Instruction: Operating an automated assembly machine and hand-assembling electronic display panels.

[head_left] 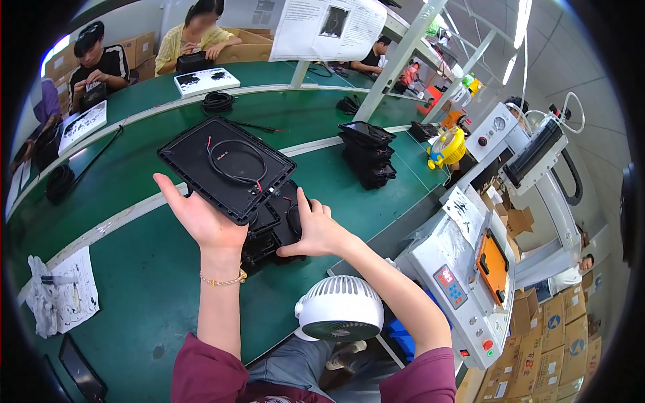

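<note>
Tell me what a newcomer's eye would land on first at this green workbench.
The black tray with a looped black cable in it, lifted mid-frame by the left hand. Just right of it, the right hand presses on a stack of black parts on the green table. Near the bottom edge sits a white fan.

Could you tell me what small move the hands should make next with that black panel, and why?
Probably lower the panel onto the belt: the left hand props it tilted from beneath, while the right hand rests on the stack.
</note>
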{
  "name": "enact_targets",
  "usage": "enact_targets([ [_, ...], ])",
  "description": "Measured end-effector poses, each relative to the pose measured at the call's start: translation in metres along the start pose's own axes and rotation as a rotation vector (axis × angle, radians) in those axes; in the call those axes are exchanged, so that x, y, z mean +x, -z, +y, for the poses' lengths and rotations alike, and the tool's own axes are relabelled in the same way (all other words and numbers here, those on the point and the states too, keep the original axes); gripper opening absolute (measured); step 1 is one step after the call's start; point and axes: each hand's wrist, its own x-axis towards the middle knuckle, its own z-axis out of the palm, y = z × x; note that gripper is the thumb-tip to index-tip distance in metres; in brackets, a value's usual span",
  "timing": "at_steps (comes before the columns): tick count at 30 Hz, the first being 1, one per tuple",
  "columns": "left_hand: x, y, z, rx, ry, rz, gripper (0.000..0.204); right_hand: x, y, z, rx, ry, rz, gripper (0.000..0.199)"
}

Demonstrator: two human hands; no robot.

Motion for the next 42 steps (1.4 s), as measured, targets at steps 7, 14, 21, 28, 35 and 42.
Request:
enact_targets([
  [7, -0.005, -0.046, -0.029, 0.119, -0.019, 0.224, 0.083, -0.056, 0.041, 0.053, 0.061, -0.143, 0.458, 0.128],
  [14, -0.017, -0.062, -0.045, 0.189, -0.015, 0.325, 0.079, -0.204, 0.140, 0.153, -0.211, -0.938, 0.681, 0.135],
  [21, -0.025, -0.072, -0.063, 0.214, 0.095, 0.343, 0.074, -0.317, 0.155, 0.224, 0.121, -1.256, 0.571, 0.135],
  [28, -0.021, -0.060, -0.069, 0.244, 0.084, 0.386, 0.070, -0.306, 0.152, 0.233, 0.279, -1.246, 0.504, 0.142],
  [35, -0.022, -0.059, -0.072, 0.233, 0.134, 0.372, 0.068, -0.288, 0.150, 0.268, 0.199, -1.361, 0.404, 0.132],
  [42, -0.020, -0.046, -0.077, 0.276, 0.136, 0.398, 0.069, -0.302, 0.155, 0.284, 0.108, -1.202, 0.563, 0.076],
])
